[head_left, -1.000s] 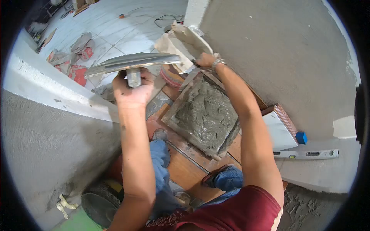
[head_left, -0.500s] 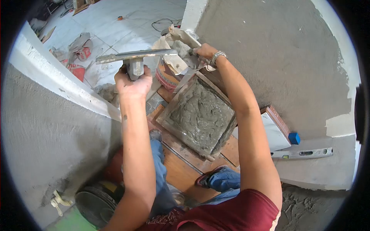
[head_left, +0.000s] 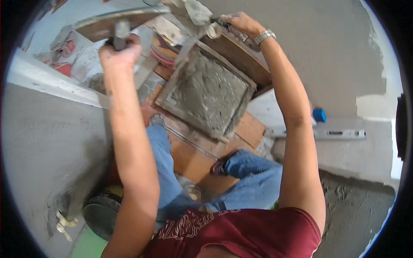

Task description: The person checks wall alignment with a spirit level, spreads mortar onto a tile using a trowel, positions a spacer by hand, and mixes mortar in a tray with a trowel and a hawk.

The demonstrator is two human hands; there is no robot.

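Note:
My left hand [head_left: 120,51] is closed around the handle of a plasterer's hawk [head_left: 97,29], raised at the upper left with its board tilted. My right hand [head_left: 246,23] grips a trowel whose handle is mostly hidden by the fingers. Grey cement material [head_left: 198,12] sits at the trowel's far end, above a torn paper bag [head_left: 165,30]. Between my arms lies a square wooden tray [head_left: 192,123] full of wet grey mortar [head_left: 211,90]. A striped bucket [head_left: 164,50] stands at the tray's far left corner, under the paper.
A spirit level [head_left: 340,134] and a blue block [head_left: 319,115] lie by the right wall. A dark bucket [head_left: 101,215] is near my left elbow, close to a wall tap [head_left: 64,224]. Plastered walls rise on both sides. Red-and-white bags [head_left: 64,69] lie beyond the left ledge.
My view has shifted, so the tray sits higher in the picture. The hawk has tipped, showing more of its underside. My right hand has drawn back from the bag with the trowel.

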